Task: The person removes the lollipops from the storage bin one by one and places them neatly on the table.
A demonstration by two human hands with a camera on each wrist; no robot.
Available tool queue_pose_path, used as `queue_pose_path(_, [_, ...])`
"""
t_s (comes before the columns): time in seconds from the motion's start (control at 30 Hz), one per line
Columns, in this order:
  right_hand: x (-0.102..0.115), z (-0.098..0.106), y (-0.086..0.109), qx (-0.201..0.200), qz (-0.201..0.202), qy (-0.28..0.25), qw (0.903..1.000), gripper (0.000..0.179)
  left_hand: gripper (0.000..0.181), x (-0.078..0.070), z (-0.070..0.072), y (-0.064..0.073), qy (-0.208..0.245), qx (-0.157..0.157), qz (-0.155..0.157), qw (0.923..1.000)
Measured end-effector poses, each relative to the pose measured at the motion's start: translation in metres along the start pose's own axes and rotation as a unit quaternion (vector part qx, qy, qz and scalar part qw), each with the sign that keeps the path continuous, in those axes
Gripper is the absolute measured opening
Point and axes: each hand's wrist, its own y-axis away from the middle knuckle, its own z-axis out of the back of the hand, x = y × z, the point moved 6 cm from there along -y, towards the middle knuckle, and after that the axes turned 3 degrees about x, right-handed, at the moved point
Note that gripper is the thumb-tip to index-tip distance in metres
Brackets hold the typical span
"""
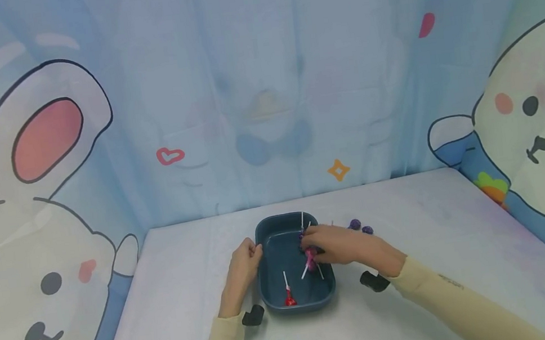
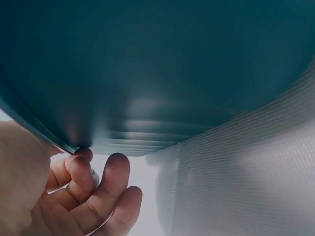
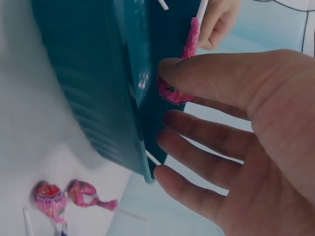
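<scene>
Lollipop [image 3: 172,95] in right hand [image 1: 345,243] shows crinkled pink wrapper [image 3: 191,42], white stick [image 3: 202,9].

Pink-wrapped lollipop [image 3: 171,93], pinched by right hand [image 1: 343,245], round-cornered blue bin [image 1: 279,257], standing upright

The head view looks forward and down at the box [image 1: 276,271] from well back. The left wrist view faces its outer wall [image 2: 147,69] from the left, very close; the right wrist view, turned sideways, looks from near its right. Head and right wrist views share its inside.
</scene>
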Motion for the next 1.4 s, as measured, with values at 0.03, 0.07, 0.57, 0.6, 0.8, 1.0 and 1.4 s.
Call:
queue_pose_path(0.03, [-0.001,0.001,0.001,-0.001,-0.003,-0.001,1.0,0.031,0.022,0.0,0.0,0.0,0.001,-0.001,-0.001,1.0])
queue_pose_path(0.07, [-0.002,0.002,0.002,-0.003,-0.005,-0.003,1.0,0.031,0.021,0.0,0.0,0.001,0.001,-0.004,-0.003,1.0])
queue_pose_path(0.57, [-0.034,0.009,0.032,-0.044,-0.027,-0.055,0.9971,0.023,0.022,-0.001,0.0,0.001,-0.003,-0.009,-0.01,0.9999])
queue_pose_path(0.6, [-0.036,0.009,0.034,-0.044,-0.029,-0.062,0.9967,0.023,0.022,-0.001,0.001,0.001,-0.002,-0.01,-0.011,0.9999])
queue_pose_path(0.8, [-0.047,0.003,0.039,-0.028,-0.049,-0.088,0.9945,0.029,0.022,0.0,0.0,0.0,-0.003,-0.011,-0.008,0.9999])
queue_pose_path(1.0, [-0.06,-0.003,0.045,-0.019,-0.097,-0.093,0.9908,0.033,0.022,0.001,-0.001,0.0,-0.002,-0.009,-0.011,0.9999])
queue_pose_path(1.4, [-0.093,-0.021,0.06,-0.016,-0.14,-0.104,0.9846,0.03,0.021,0.001,-0.001,0.0,-0.003,-0.008,-0.01,0.9999])
